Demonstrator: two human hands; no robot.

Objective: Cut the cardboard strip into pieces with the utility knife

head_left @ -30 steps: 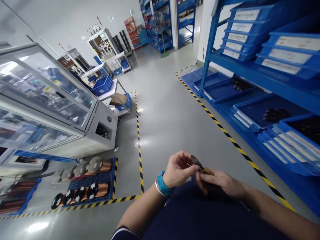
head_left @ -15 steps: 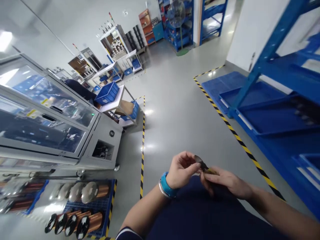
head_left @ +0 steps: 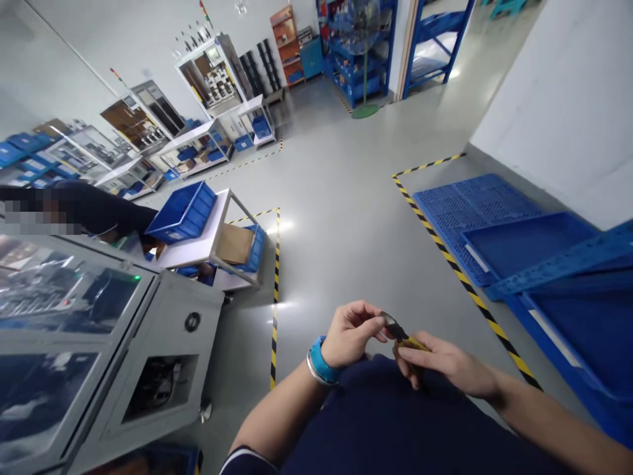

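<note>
In front of my waist I hold pliers point(head_left: 395, 328) with a dark metal head and yellow handles; their exact type is hard to make out. My right hand point(head_left: 448, 361) is closed around the yellow handles, thumb on top. At the other end, my left hand point(head_left: 352, 335) pinches the tip of the dark head between thumb and fingers. A blue band point(head_left: 322, 361) and a silver bangle circle my left wrist. Whether anything small sits between the jaws is hidden.
A glazed machine point(head_left: 182, 356) stands to the left, with a white cart point(head_left: 217, 227) carrying a blue bin point(head_left: 182, 211) beyond it. A co-worker point(head_left: 106, 204) leans there. Blue racking with trays point(head_left: 534, 244) lines the right. Yellow-black tape point(head_left: 465, 280) edges the grey floor; a fan point(head_left: 364, 72) stands ahead.
My view has advanced along the floor: the machine and cart appear closer, and the copper spools have left view. More of the co-worker shows. Both hands keep hold of the pliers, whose yellow handles show more.
</note>
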